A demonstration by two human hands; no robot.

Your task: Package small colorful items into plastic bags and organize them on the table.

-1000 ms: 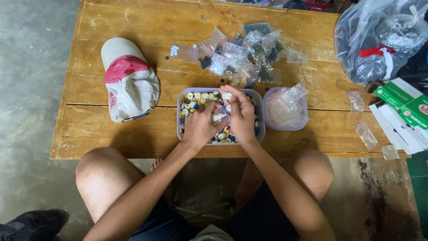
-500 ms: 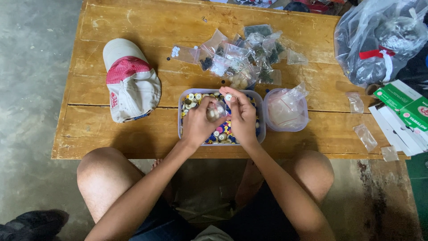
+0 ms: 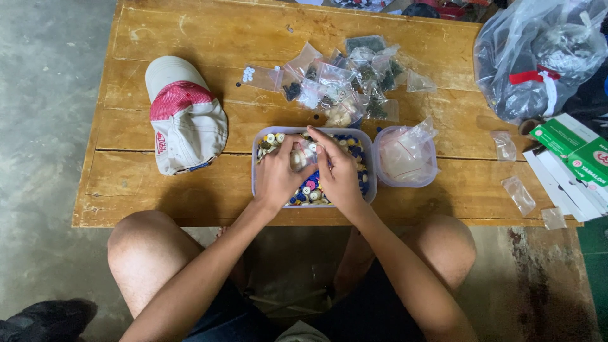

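Head view: both hands, left (image 3: 277, 176) and right (image 3: 339, 174), pinch a small bag (image 3: 303, 155) over the tub (image 3: 370, 183) by the worktop's near edge; it looks light, soft, best held by its top.

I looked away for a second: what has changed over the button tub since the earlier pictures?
Little. Both hands stay over the tub; the left hand and right hand have closed in together on the small clear bag they hold between them. The cap, the pile of bags and the lidded container have not moved.
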